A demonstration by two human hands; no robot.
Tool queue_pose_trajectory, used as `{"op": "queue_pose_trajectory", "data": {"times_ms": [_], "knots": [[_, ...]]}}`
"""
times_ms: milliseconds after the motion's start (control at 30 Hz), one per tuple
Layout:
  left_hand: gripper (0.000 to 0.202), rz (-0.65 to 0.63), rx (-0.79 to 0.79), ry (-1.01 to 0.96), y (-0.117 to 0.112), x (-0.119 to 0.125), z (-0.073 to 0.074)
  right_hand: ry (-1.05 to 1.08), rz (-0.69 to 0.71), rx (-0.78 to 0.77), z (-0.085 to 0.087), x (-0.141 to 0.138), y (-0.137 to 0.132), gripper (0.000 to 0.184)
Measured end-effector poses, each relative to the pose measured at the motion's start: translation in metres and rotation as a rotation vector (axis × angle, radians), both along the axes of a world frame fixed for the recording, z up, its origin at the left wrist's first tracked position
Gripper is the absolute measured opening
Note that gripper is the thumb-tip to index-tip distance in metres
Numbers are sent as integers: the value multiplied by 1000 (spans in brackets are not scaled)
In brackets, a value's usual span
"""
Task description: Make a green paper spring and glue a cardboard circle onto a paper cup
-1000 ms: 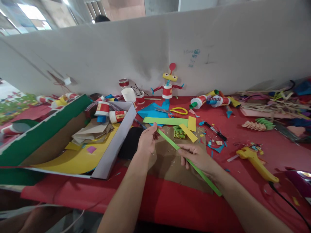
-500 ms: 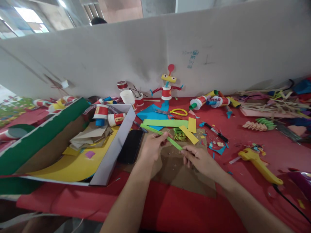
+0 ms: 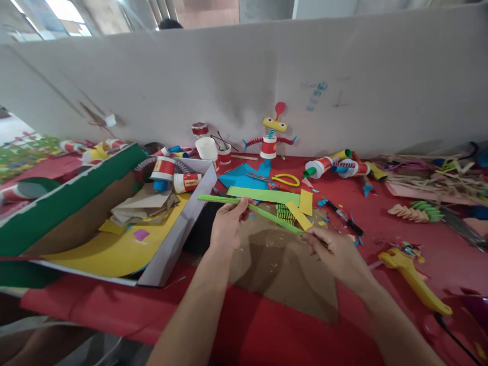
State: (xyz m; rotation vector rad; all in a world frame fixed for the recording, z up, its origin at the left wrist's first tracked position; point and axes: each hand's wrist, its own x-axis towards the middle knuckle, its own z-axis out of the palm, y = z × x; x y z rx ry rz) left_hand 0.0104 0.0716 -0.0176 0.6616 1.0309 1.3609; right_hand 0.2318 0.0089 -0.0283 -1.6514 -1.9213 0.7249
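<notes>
A narrow light-green paper strip [image 3: 272, 215] stretches between my two hands above a brown cardboard sheet [image 3: 282, 284]. My left hand [image 3: 230, 221] pinches it partway along, and its far end sticks out to the left past my fingers, where it looks doubled. My right hand [image 3: 324, 244] grips the other end between thumb and fingers. Just behind the strip lie a folded green-and-yellow paper spring [image 3: 284, 214], yellow paper strips [image 3: 298, 215] and a wider green strip [image 3: 263, 194]. A black phone [image 3: 196, 231] is partly hidden by my left hand and the strip.
An open box [image 3: 163, 254] with yellow paper and paper-cup figures stands on the left. Yellow-handled scissors [image 3: 285, 179] lie on blue paper [image 3: 238, 177] behind. A paper-cup robot [image 3: 269, 146] stands by the white partition. On the right are a cutter [image 3: 345, 217] and a yellow glue gun [image 3: 415, 279].
My hands have moved farther apart along the green strip, the left one toward the box. More of the strip now extends beyond my left fingers, over the phone. The view has shifted slightly.
</notes>
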Motion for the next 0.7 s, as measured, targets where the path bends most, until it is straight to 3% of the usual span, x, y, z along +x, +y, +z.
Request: {"op": "queue_pose_trajectory", "data": {"times_ms": [167,233,467,700], "knots": [[29,-296,33,-63,-7,12,-3,122,-85,-50,-8,0,2,36],[28,-326,34,-52,-8,15,-6,149,-52,-77,-9,-3,1,36],[19,-320,20,25,-6,15,-13,80,37,-35,-5,-21,-9,35],[25,-111,-82,8,8,-8,-10,48,76,-48,0,-16,-9,30]]}}
